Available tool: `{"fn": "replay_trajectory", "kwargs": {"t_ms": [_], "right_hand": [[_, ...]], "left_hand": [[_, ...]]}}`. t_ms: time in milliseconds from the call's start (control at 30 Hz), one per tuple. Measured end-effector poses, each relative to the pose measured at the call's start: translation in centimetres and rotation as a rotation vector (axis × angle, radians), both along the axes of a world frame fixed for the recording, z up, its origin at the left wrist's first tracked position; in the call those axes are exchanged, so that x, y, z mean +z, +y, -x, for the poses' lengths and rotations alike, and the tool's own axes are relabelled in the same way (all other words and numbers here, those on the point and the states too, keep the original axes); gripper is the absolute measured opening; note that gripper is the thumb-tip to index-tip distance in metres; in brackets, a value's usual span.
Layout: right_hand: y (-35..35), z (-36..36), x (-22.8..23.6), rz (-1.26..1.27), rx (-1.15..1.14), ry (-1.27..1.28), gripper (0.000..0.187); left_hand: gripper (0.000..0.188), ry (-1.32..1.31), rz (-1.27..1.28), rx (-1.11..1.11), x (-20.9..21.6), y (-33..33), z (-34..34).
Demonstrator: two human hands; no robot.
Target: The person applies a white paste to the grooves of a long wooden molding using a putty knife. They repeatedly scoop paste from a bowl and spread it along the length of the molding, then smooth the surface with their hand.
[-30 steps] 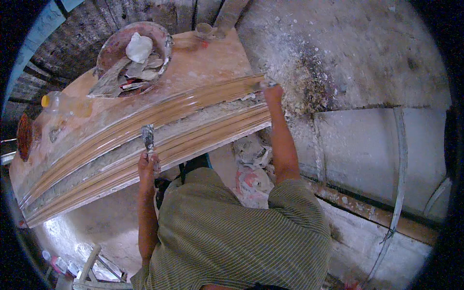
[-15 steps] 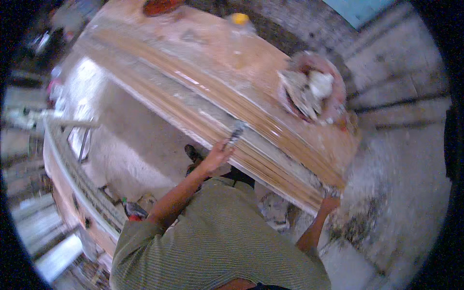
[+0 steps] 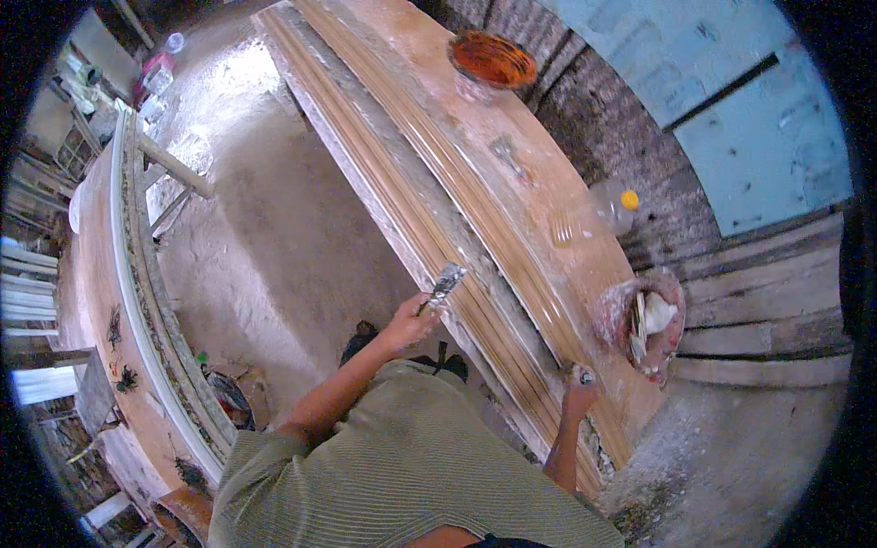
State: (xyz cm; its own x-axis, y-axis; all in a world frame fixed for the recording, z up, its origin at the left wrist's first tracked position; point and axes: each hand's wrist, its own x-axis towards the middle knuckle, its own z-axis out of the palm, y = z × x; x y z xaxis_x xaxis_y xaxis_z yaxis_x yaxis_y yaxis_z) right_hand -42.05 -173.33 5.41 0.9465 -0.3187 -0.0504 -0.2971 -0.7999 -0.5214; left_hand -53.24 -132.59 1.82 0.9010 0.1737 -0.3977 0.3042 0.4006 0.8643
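My left hand [image 3: 407, 325] grips a putty knife [image 3: 447, 280] whose blade is smeared with grey-white paste, above the nearer of two long brown ridged mouldings [image 3: 384, 187]. My right hand [image 3: 581, 395] is closed at the farther moulding [image 3: 521, 265], near its right end. Something small and pale shows at the top of that fist, too little to name. Between the two mouldings runs a rough grey channel [image 3: 489, 265]. Both mouldings lie lengthwise on a pinkish, paste-stained workbench [image 3: 557, 183].
Along the bench's far side sit an orange-stained bowl [image 3: 493, 59], a flat scraper [image 3: 508, 155], a clear bottle with a yellow cap [image 3: 618, 208] and a paste-crusted bucket [image 3: 610, 315] with pale pieces inside. A curved bench [image 3: 110, 265] stands at left. Blue panels [image 3: 767, 137] lean behind.
My view has turned, and the bench now runs more steeply. My right hand has moved away from the mouldings' right end. My left hand's knife has shifted from the channel to over the nearer moulding.
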Motion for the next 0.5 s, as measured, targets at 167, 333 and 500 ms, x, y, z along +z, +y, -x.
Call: {"fn": "replay_trajectory", "kwargs": {"t_ms": [167,333,500], "right_hand": [[10.5,-3.8,-3.3,-0.061,-0.015,-0.186,0.043],[21.9,-7.6,-4.8,-0.311,-0.152,-0.109,0.041],[35.5,-10.5,-5.5,-0.577,-0.077,-0.225,0.028]], "left_hand": [[0.026,-0.048,0.012,0.119,1.4,12.1,2.8],[0.024,0.061,0.004,0.259,4.6,21.9,3.5],[0.025,-0.018,0.033,0.344,0.7,30.0,1.0]]}}
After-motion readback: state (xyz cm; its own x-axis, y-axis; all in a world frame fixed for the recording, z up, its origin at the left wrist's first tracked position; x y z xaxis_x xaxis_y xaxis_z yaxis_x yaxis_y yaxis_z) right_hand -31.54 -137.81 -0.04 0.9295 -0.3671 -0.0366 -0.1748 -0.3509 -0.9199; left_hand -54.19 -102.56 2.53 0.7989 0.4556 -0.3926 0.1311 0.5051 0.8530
